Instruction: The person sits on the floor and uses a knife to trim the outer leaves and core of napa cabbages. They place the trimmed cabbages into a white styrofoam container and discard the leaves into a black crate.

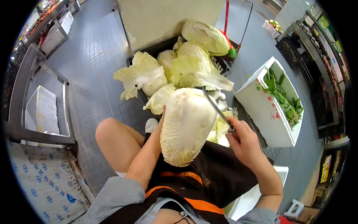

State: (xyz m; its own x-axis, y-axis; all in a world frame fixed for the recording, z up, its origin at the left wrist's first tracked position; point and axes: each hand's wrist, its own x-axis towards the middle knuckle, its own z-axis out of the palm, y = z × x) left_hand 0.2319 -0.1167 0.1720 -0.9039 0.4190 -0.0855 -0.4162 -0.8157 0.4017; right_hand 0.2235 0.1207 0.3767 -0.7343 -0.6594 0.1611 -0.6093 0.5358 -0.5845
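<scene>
A large napa cabbage point(186, 126) lies over my lap, its pale base pointing away from me. My left hand point(162, 119) supports it from the left side, mostly hidden behind the cabbage. In my right hand point(242, 140) is a knife point(215, 106), its blade angled up and left along the right side of the cabbage's base; whether it touches cannot be told. Beyond, more napa cabbages point(205, 37) and loose outer leaves point(142, 72) are heaped in a dark crate point(227, 67). Further cabbage leaves point(219, 130) lie below the knife.
A white foam box point(253, 112) of leafy greens point(282, 95) stands to the right. Behind the crate rises a pale pillar point(167, 22). A metal-framed stand point(44, 138) is at left. Another white foam box point(246, 201) sits beside my right hip, near a small stool point(294, 208).
</scene>
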